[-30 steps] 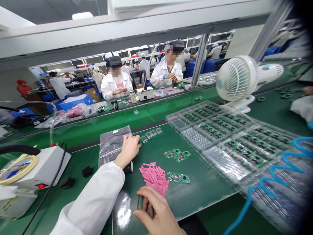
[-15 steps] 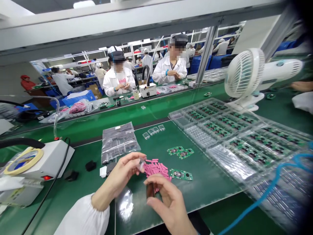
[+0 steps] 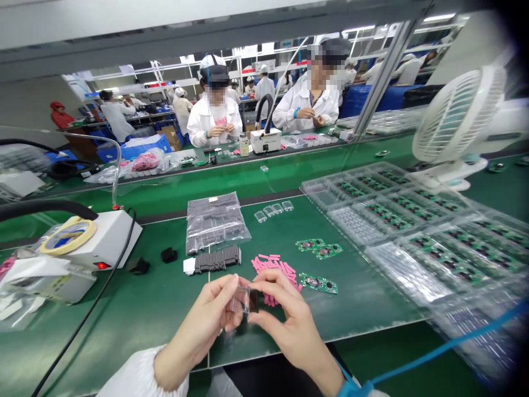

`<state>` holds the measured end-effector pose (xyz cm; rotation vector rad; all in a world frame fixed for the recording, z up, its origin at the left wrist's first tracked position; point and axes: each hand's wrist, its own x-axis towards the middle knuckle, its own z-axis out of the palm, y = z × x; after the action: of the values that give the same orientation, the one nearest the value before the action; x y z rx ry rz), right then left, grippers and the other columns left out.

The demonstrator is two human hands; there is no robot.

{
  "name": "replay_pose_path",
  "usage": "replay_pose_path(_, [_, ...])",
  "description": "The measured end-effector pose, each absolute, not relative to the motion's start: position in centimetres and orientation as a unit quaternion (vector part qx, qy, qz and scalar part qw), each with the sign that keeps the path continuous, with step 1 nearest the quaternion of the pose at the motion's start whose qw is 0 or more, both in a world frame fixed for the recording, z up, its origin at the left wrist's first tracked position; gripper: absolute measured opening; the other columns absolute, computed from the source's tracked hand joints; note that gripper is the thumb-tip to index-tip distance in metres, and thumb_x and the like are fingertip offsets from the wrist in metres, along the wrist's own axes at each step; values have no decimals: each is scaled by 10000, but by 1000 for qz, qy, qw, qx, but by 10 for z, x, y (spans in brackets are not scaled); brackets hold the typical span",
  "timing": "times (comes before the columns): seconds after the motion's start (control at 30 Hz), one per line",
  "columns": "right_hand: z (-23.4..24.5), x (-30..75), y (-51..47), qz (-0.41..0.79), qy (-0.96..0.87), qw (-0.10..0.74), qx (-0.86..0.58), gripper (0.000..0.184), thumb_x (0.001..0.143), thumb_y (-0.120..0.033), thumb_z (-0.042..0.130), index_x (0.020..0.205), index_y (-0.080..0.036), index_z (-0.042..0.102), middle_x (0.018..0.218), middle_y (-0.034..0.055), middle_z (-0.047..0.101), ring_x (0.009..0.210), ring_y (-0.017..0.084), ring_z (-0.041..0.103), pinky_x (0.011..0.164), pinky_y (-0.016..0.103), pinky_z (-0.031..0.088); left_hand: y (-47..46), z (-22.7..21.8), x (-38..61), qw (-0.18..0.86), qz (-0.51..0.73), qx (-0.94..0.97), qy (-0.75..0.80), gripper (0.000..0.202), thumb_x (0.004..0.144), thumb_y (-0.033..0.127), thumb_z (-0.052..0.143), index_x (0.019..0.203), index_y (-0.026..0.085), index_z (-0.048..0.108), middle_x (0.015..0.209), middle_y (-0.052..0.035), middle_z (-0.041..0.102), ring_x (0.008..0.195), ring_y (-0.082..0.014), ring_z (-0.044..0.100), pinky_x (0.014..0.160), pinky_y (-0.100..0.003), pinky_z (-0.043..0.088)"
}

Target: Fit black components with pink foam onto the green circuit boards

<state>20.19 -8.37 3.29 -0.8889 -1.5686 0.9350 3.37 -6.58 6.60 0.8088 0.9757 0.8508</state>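
Note:
My left hand [image 3: 215,309] is closed on a small clear plastic cover [image 3: 240,300], held between thumb and fingers. Between the fingertips of my right hand [image 3: 287,317] is a dark, thin rectangular panel [image 3: 253,301], upright against the cover's right side. Whether the panel sits inside the cover or only touches it, I cannot tell. Just beyond my right fingers lies a heap of pink strips [image 3: 275,264]. Several green circuit boards [image 3: 318,283] rest to the right of the heap. A row of dark strips [image 3: 217,259] lies beyond my left hand.
A bag of dark strips [image 3: 215,223] and several clear covers [image 3: 273,209] lie farther back. Clear trays [image 3: 374,242] with circuit boards fill the right side, near a white fan [image 3: 458,118]. A white machine [image 3: 109,240] stands left. A blue cord [image 3: 446,347] runs from my right wrist.
My hands have come together, bringing the dark panel against the clear cover. The row of dark strips now shows fully beyond my left hand. The view has shifted.

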Motion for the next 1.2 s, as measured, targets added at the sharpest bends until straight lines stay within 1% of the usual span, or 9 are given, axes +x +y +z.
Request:
replay_pose_path(0.2, [33,202,-89,396,-669,508,-372,422,827,-89,746,1164,-334,680,1065,4,584,1001,178,580,908,272,491,-71,62,31,714,388,377,445,439,800,564,729,903,138,745,681,-4,611,439,-55,478,393,-174,351])
replay_pose_path(0.33, [33,203,-91,393,-675,508,-364,441,827,-85,748,1177,-343,671,1072,-2,579,1015,174,583,924,265,483,-76,62,28,729,383,366,433,462,811,572,717,933,130,773,676,-23,614,497,-80,522,442,-190,412])
replay_pose_path(0.47, [36,205,-93,389,-681,499,-368,398,855,-96,724,1175,-322,653,1080,8,577,1031,183,584,922,276,485,-82,63,24,757,377,347,405,386,788,452,793,1027,150,788,778,-65,680,620,-111,589,567,-218,490])
replay_pose_path(0.57, [40,206,-94,370,-710,470,-373,348,876,-106,701,1165,-294,651,1061,25,571,1019,201,577,911,310,490,-87,63,23,756,383,341,407,386,728,371,860,1051,170,793,853,-75,712,646,-105,582,590,-210,482])
replay_pose_path(0.7, [45,204,-96,329,-751,421,-387,326,901,-148,684,1198,-277,650,1042,47,575,1004,233,565,895,372,496,-94,59,26,741,403,338,417,338,748,332,851,1045,182,793,837,-60,720,699,-110,591,650,-197,479])
replay_pose_path(0.9, [40,211,-95,315,-751,425,-396,598,816,-295,809,1359,-267,558,1172,68,582,1089,254,563,954,392,499,-101,56,29,767,417,280,400,335,777,326,828,1075,194,752,925,-87,755,817,-169,682,779,-265,544])
replay_pose_path(0.93, [38,216,-94,313,-745,430,-402,557,832,-297,795,1339,-262,569,1172,69,585,1095,254,564,959,396,493,-102,55,29,767,419,272,402,322,786,321,820,1070,186,748,933,-94,759,823,-176,692,788,-276,553])
replay_pose_path(1.07, [37,238,-91,279,-727,443,-444,215,936,-219,657,1148,-251,652,1055,54,616,1016,241,578,909,417,470,-105,49,33,764,430,245,413,292,831,313,774,1076,158,747,952,-113,772,850,-192,715,814,-285,570])
replay_pose_path(1.2, [40,256,-84,231,-739,431,-463,112,968,-182,584,1029,-236,661,979,51,633,944,231,575,853,412,447,-108,41,42,776,442,211,398,315,811,318,793,1076,150,758,941,-114,778,811,-181,717,781,-270,579])
